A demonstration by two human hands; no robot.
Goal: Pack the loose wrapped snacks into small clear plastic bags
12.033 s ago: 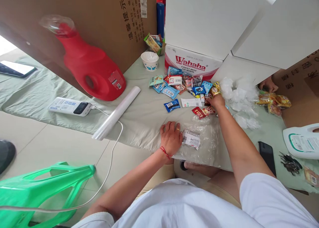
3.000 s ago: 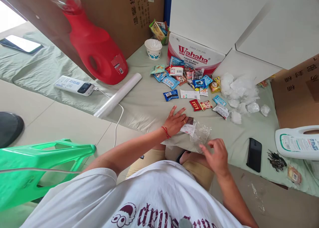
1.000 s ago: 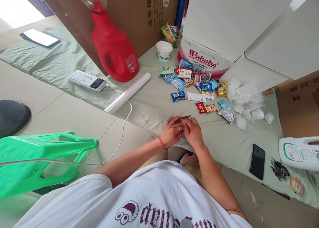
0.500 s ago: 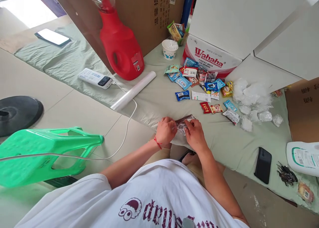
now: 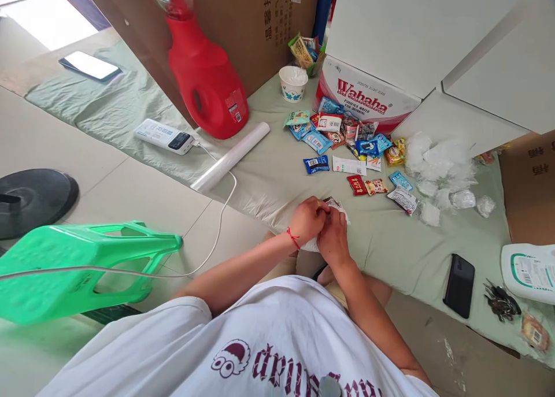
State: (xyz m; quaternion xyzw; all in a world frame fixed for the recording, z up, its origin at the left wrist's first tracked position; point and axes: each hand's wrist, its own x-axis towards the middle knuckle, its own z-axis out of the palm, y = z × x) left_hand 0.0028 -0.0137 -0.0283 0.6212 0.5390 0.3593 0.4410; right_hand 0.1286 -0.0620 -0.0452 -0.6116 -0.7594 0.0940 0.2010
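Observation:
My left hand, with a red string bracelet at its wrist, is closed at the near edge of the cloth. Its fingers meet those of my right hand, which is closed too. Both grip a dark brown snack packet wrapped in see-through plastic film. Most of that packet is hidden beneath the fingers; a dark corner and crumpled film show beyond them. Past the hands lie a red snack packet and a cream and red one. To the left rests a roll of plastic film.
A snack pile lies before the Wahaha box. Film-wrapped lumps sit to the right, a black phone nearer. A red jug, a power bank with its cable, and a green stool are leftward.
My left hand has moved right and my hands have come together over the packet. More of the packet is covered now, with film gathered around it. The view has shifted slightly.

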